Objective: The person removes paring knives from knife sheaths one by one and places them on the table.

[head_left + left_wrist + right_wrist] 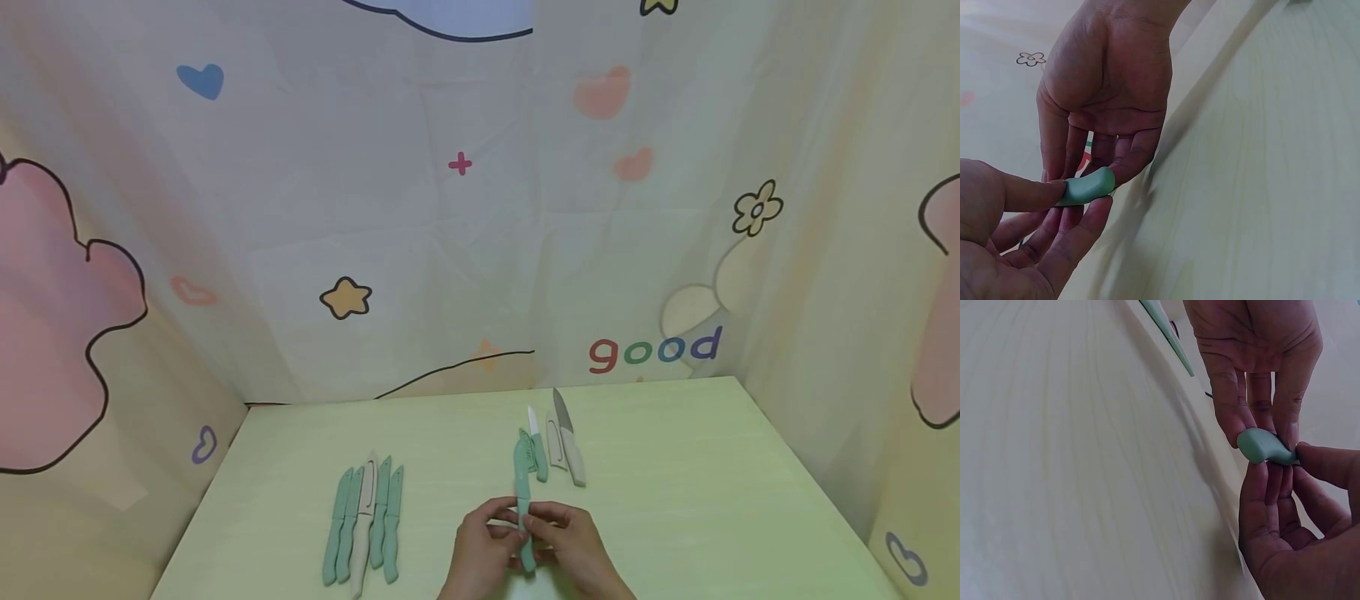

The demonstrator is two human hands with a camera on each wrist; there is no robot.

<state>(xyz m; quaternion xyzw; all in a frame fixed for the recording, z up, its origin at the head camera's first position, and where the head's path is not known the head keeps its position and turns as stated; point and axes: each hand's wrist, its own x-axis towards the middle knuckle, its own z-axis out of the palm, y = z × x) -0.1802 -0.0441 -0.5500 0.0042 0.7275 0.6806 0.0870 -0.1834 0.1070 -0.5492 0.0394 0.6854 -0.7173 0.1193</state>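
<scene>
Both hands hold a green sheathed knife (522, 471), its rounded end toward the back of the table. My left hand (483, 546) pinches the handle from the left, and my right hand (573, 542) has thumb and fingers on it from the right. In the left wrist view the green handle end (1090, 186) sticks out between the fingertips of both hands. Just beyond the hands lie a small knife (538, 454) with a green handle and bare pale blade, and a slotted green sheath (531, 450) partly hidden by the held knife.
Right of these, a bare grey-bladed knife (570, 442) with a white handle lies by a white sheath (556, 442). On the left, several green sheathed knives (348, 525) lie in a row with a white one (365, 508). A printed curtain (480, 250) closes off the table's back and sides.
</scene>
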